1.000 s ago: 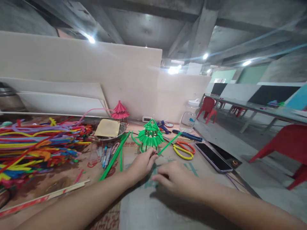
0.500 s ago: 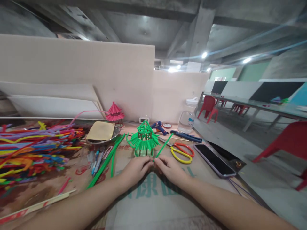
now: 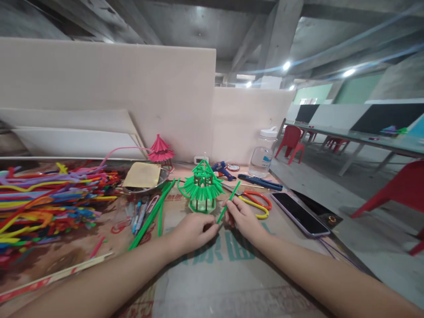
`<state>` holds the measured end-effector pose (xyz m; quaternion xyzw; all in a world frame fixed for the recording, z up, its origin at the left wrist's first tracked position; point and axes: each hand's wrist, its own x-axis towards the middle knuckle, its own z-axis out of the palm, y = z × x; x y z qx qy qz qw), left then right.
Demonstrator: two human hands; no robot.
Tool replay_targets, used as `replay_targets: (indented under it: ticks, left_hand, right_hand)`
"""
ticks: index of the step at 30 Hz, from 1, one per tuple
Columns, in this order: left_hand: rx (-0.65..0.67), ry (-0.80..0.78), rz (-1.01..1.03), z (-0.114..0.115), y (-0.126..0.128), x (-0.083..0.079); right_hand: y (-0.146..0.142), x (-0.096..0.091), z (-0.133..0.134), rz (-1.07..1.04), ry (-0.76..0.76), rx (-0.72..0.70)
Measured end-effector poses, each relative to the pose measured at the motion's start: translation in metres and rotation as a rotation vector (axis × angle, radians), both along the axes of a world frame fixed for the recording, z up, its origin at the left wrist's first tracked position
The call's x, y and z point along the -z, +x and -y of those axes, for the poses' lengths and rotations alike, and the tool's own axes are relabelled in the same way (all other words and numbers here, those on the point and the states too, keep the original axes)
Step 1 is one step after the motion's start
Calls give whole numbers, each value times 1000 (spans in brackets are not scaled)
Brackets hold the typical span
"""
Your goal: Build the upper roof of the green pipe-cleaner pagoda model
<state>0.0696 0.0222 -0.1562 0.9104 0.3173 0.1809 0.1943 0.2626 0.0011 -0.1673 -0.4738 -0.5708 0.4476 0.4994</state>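
A short green pipe cleaner [image 3: 235, 190] slants upward between my hands. My left hand [image 3: 197, 230] is closed in a pinch at its lower end. The fingers of my right hand [image 3: 243, 216] are closed around it farther up, so its top end sticks out above them. Just beyond my hands a small green pavilion model [image 3: 202, 185] made of pipe cleaners stands upright on brown posts and a pale green base. Scissors [image 3: 256, 204] with red and yellow handles lie right beside my right hand, partly behind it.
Loose green pipe cleaners [image 3: 150, 216] and pens [image 3: 139, 215] lie left, near a large colourful pipe cleaner pile [image 3: 56, 198]. A pink pavilion model [image 3: 160, 149], glue gun [image 3: 223, 169], pliers-like blue tool [image 3: 260, 182] and water bottle [image 3: 263, 152] stand behind. A phone [image 3: 300, 214] lies right.
My right hand has moved up and to the right along the pipe cleaner, away from my left hand. The view has tilted slightly downward.
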Motion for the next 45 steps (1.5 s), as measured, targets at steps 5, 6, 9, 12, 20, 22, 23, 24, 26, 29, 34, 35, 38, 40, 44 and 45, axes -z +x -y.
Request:
replay_targets:
  ticks: [5, 6, 9, 12, 20, 22, 23, 24, 26, 29, 34, 35, 38, 40, 44, 45]
  left_hand:
    - [125, 46, -41, 7, 1, -2]
    - [147, 50, -47, 8, 1, -3]
    - [178, 46, -52, 11, 1, -2]
    - [172, 33, -42, 10, 1, -2]
    - [166, -48, 22, 9, 1, -1]
    - [153, -88, 64, 8, 0, 0]
    - [134, -108, 92, 7, 0, 0]
    - [105, -129, 129, 7, 0, 1]
    - [26, -175, 222, 5, 1, 1]
    - [-79, -262, 379, 3, 3, 0]
    - [-94, -406, 510, 2, 4, 0]
    - [-98, -423, 526, 2, 4, -1]
    - [-119, -463, 566, 2, 5, -2]
    - [-130, -494, 586, 2, 6, -3]
    - [-156, -574, 634, 6, 6, -7]
    - [-158, -592, 646, 7, 6, -9]
  right_hand:
    - [3, 4, -6, -130, -71, 78]
    - [4, 5, -8, -152, -74, 98]
    - [8, 8, -12, -207, -63, 150]
    - [9, 8, -14, -236, -49, 166]
    - [-4, -3, 1, -192, -119, -132]
    - [-5, -2, 3, -178, -120, -158]
    - [-5, -2, 3, -173, -119, -156]
    - [-4, 0, 2, -167, -119, -151]
    - [-2, 1, 0, -147, -121, -148]
    - [-1, 2, -1, -94, -125, -192]
    - [-5, 2, 2, 2, -130, -278]
    - [-5, 2, 3, 23, -131, -288]
    - [-5, 3, 6, 82, -126, -306]
    - [-5, 3, 7, 113, -110, -303]
    - [-5, 2, 10, 172, -60, -254]
    - [-5, 2, 11, 191, -43, -234]
